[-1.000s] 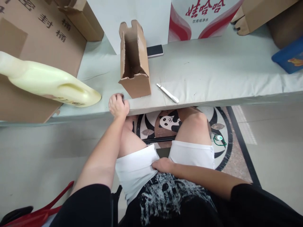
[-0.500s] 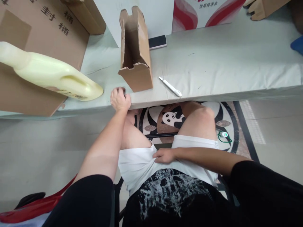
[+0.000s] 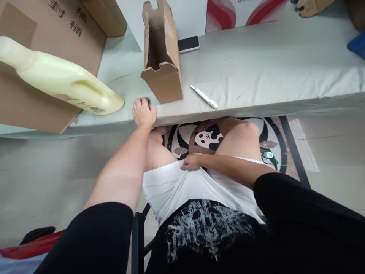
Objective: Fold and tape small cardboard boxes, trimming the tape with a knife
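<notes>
At the table's front edge rests my left hand (image 3: 143, 111), its fingers curled over. A small dark patch shows by its fingertips, and I cannot make out what is in it. My right hand (image 3: 191, 161) is closed on the hem of the white shorts (image 3: 168, 182) on my lap, drawing the cloth into folds. Just beyond my left hand stands an open-topped narrow cardboard box (image 3: 168, 84). A white craft knife or scalpel-like cutter (image 3: 204, 97) lies to the box's right. Left of my left hand is a pale yellow bottle (image 3: 68, 82) with a moulded handle.
Large cardboard boxes (image 3: 65, 49) fill the table's left side. A dark phone-like slab (image 3: 188, 44) lies behind the narrow box, beside a white and red carton (image 3: 242, 15). A blue item (image 3: 357, 45) is at far right. Beneath the cloth-covered table (image 3: 270, 72) is a panda-patterned floor.
My right hand has moved forward, pulling the shorts' hem along toward the knees. My left hand stays at the table edge. The whole view has shifted slightly, so table things sit higher.
</notes>
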`<state>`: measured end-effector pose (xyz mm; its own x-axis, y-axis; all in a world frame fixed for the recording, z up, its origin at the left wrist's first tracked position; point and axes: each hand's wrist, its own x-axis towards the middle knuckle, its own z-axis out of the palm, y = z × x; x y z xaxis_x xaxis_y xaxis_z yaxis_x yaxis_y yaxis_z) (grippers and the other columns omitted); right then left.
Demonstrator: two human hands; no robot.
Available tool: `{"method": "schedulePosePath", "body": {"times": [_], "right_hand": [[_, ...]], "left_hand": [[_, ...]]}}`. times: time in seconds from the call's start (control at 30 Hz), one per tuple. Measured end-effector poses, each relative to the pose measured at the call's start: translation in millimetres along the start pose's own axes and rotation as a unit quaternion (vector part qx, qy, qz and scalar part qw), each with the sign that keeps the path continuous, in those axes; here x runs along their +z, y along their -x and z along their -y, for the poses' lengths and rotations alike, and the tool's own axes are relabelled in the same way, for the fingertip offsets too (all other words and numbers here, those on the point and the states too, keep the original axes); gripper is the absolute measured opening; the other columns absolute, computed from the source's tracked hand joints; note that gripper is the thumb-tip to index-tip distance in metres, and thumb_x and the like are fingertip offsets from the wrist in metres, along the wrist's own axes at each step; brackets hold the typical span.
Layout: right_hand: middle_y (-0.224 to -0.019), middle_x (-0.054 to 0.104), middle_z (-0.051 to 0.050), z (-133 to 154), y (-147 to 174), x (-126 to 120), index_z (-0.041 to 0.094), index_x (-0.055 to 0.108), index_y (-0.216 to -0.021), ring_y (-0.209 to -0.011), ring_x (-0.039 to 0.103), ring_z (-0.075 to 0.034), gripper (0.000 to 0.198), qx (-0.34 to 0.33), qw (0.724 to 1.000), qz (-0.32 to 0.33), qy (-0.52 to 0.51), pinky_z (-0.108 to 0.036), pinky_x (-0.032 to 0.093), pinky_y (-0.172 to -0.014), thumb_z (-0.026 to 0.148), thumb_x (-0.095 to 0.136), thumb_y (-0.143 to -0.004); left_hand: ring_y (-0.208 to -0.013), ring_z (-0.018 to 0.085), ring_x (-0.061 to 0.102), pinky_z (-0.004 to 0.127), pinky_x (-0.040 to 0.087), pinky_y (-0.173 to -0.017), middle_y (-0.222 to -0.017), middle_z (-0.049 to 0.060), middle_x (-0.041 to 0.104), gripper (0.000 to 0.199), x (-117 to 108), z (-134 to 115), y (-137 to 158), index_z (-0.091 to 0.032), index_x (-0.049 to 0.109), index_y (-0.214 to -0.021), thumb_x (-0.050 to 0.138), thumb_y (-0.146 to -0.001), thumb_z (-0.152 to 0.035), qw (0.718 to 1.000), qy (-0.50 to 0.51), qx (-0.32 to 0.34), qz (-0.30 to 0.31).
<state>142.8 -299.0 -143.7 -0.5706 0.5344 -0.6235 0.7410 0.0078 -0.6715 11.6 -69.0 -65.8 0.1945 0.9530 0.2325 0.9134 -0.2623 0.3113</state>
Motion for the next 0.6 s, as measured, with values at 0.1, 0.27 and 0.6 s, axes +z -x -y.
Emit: {"method": "schedulePosePath", "body": {"times": [0.1, 0.27, 0.6], "right_hand": [[-0.131, 0.065, -0.011, 11, -1, 16, 0.017, 0.063, -0.13, -0.115, 0.066, -0.023, 0.039, 0.029, 0.997, -0.062, 0.018, -0.047, 0.058, -0.098, 0.042, 0.064, -0.099], [-0.131, 0.065, -0.011, 34, 19, 59, 0.017, 0.062, -0.131, -0.113, 0.067, -0.023, 0.039, 0.066, 0.977, -0.2, 0.028, -0.046, 0.059, -0.096, 0.04, 0.064, -0.099], [-0.096, 0.069, -0.007, 56, 47, 7, 0.018, 0.065, -0.095, -0.09, 0.064, -0.019, 0.006, -0.119, 0.904, -0.407, 0.051, -0.036, 0.056, -0.085, 0.023, 0.063, -0.093]], "left_hand": [[-0.133, 0.039, 0.055, 0.055, 0.043, -0.116, -0.134, 0.02, 0.063, 0.039, -2, 2, -1, -0.015, 0.067, -0.124, 0.052, -0.088, -0.021, 1.0, 0.002, 0.003, 0.014], [-0.132, 0.038, 0.057, 0.053, 0.043, -0.116, -0.135, 0.021, 0.063, 0.041, -6, -5, 2, -0.015, 0.068, -0.125, 0.049, -0.089, -0.021, 1.0, -0.008, 0.001, 0.018], [-0.13, 0.04, 0.056, 0.054, 0.042, -0.113, -0.134, 0.021, 0.062, 0.042, -11, -14, 8, -0.017, 0.067, -0.127, 0.048, -0.09, -0.024, 0.999, -0.041, -0.019, 0.005]]}}
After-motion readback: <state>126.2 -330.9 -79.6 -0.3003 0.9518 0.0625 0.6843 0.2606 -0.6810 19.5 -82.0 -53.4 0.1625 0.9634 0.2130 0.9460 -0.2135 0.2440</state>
